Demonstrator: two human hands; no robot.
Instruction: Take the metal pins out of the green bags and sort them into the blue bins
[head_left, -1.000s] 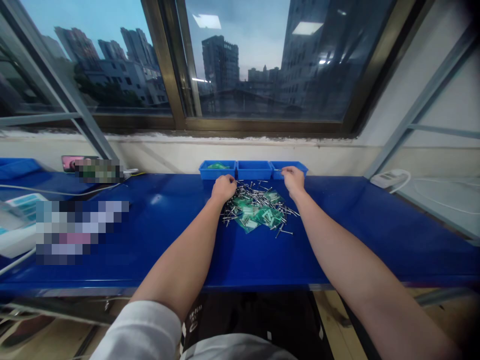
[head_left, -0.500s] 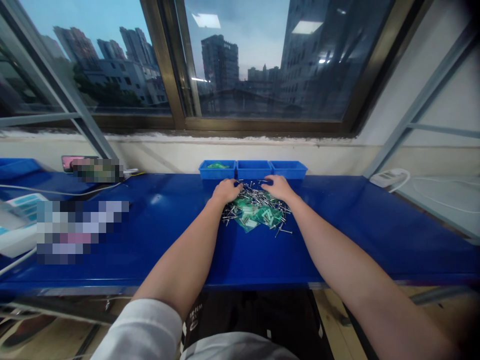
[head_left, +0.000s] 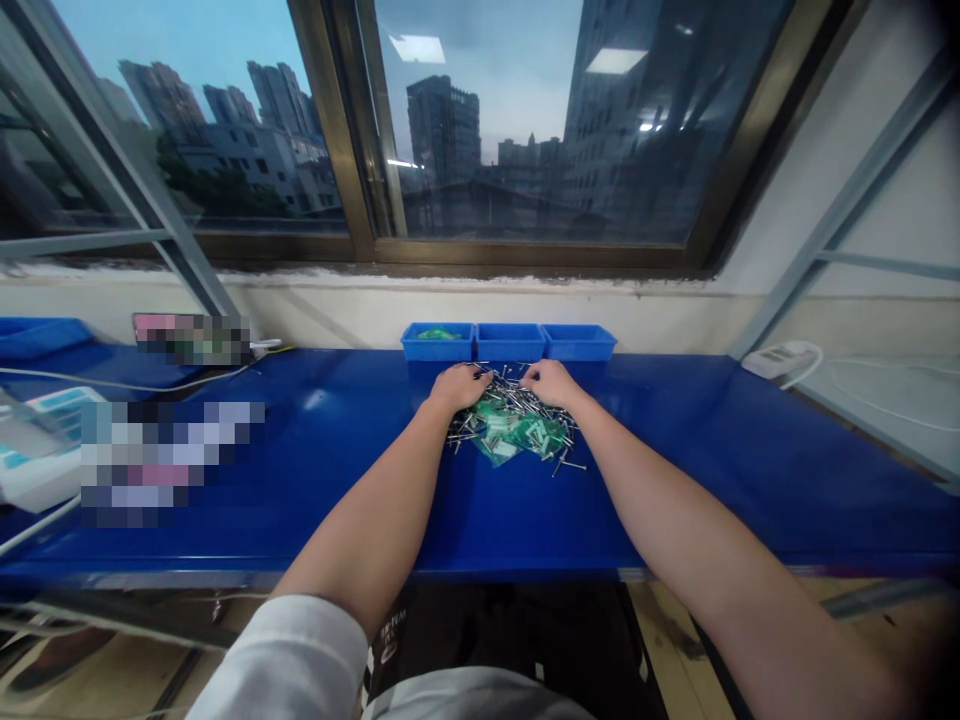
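Note:
A pile of metal screws (head_left: 517,395) lies on the blue table (head_left: 525,520), in front of three small blue bins. Green-tinted plastic bags with pale pieces inside (head_left: 502,440) rest on the near side of the pile. My left hand (head_left: 457,387) is at the pile's back left edge, its fingers curled down at the screws. At the back right edge is my right hand (head_left: 551,382), its fingers bent together at the screws. What either hand's fingertips hold, if anything, is too small to make out.
Of the three bins, the left one (head_left: 439,348) holds something green. A white device (head_left: 45,450) and a phone (head_left: 154,325) are at the left. A white power strip (head_left: 776,358) lies at the right.
My right hand's fingers have come closer together and down toward the screws. My left hand has shifted slightly right over the pile's edge. The whole view has moved a little.

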